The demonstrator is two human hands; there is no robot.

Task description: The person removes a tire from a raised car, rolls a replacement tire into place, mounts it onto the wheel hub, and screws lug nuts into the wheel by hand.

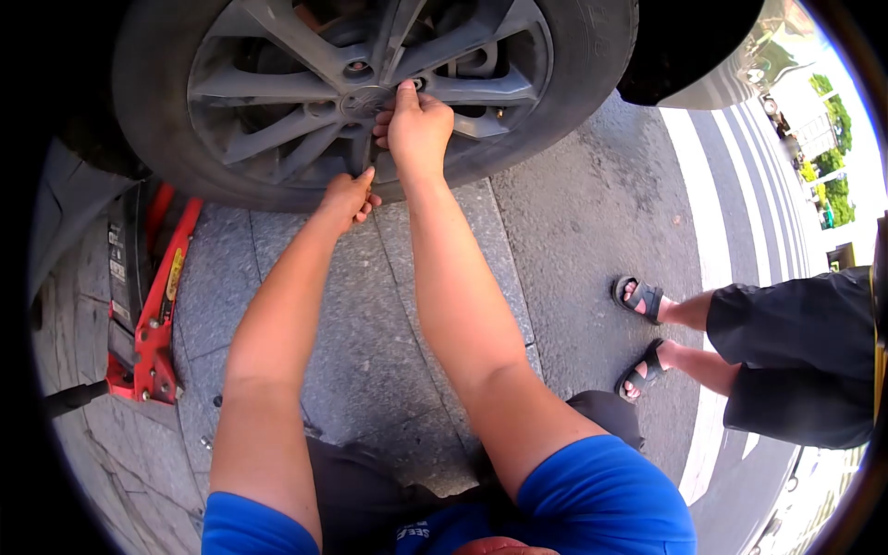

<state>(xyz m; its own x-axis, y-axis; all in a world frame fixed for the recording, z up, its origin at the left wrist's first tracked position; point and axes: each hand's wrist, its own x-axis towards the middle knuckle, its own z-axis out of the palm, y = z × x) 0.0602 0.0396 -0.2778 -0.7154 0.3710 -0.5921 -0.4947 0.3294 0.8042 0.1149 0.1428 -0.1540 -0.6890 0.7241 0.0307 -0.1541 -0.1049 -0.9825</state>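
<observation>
Grey multi-spoke metal wheel (359,99), black rubber tyre (594,83). Bare right hand (421,134) curled near centre; left hand (349,200) curled at tyre's lower edge. Cannot tell whether either pinches anything.

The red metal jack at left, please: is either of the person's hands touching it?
No, the left hand and right hand are both at the grey multi-spoke wheel, apart from the red metal jack.
</observation>
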